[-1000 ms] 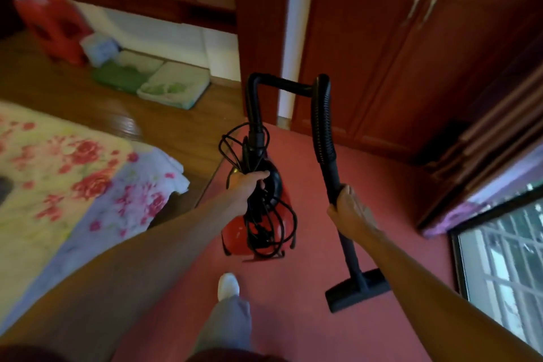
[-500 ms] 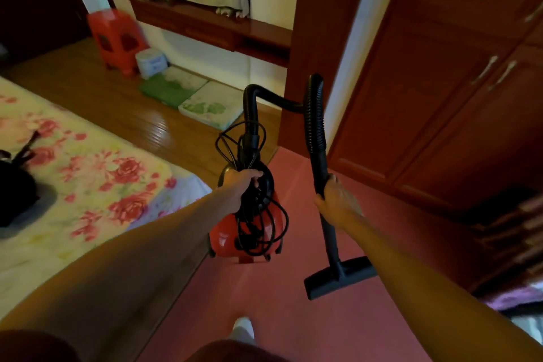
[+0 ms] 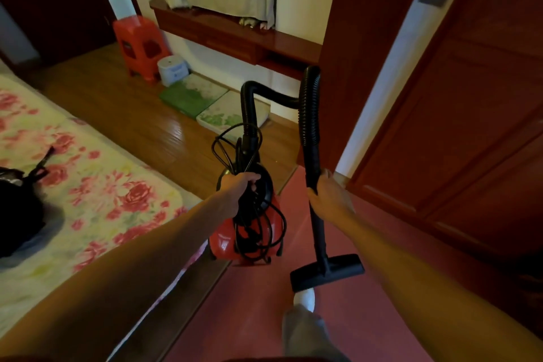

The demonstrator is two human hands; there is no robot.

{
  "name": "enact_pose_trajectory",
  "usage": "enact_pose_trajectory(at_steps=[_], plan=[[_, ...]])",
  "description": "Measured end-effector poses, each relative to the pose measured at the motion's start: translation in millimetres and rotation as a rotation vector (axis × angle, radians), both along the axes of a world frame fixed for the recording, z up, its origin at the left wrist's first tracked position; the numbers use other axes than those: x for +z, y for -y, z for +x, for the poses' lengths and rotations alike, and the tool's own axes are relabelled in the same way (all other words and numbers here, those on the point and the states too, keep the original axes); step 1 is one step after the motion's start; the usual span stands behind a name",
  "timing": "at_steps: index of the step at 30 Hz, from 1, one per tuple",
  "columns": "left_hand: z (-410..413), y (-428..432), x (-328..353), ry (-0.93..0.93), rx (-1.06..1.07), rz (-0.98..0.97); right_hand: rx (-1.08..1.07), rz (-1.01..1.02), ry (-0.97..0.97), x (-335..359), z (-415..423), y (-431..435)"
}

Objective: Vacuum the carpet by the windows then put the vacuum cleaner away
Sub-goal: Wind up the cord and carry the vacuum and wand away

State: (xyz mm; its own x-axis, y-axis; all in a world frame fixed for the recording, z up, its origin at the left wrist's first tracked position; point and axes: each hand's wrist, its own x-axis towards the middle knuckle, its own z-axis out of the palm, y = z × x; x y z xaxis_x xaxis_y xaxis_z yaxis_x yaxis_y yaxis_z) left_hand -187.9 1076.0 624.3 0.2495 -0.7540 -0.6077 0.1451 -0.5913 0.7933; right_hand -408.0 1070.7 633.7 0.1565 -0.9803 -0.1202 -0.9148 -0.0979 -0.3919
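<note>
**Vacuum Held in Two Parts, Packed for Carrying**

Beside the bed (image 3: 88, 185) on the left, the left hand (image 3: 239, 185) was clamped on the top of the vacuum (image 3: 223, 241). Its fingers curled round the bundled cord (image 3: 245, 239) too, I judged so the loops would not trail. That arm reached forward and down, and the red body seemed to hang just off the floor. The hose (image 3: 308, 114) arched rightward to the wand (image 3: 318, 229). The right hand (image 3: 326, 194) gripped the wand upright, and the head (image 3: 329, 272) looked clear of the carpet (image 3: 249, 317).
</note>
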Motion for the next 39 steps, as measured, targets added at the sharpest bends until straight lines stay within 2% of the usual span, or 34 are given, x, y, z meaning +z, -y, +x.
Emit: enact_pose_trajectory(at_steps=[11, 17, 23, 31, 39], plan=[[-15, 141, 13, 0.012, 0.167, 0.044, 0.225, 0.042, 0.026, 1, 5, 185], [-10, 207, 18, -0.019, 0.262, 0.032, 0.258, 0.067, 0.026, 1, 18, 264], [16, 267, -6, -0.059, 0.322, 0.070, 0.284, 0.109, 0.018, -20, 50, 331], [81, 375, -53, -0.064, 0.296, 0.195, 0.255, 0.195, 0.015, -54, 116, 440], [147, 489, -64, -0.024, 0.209, 0.216, 0.027, 0.329, 0.120, -72, 188, 532]])
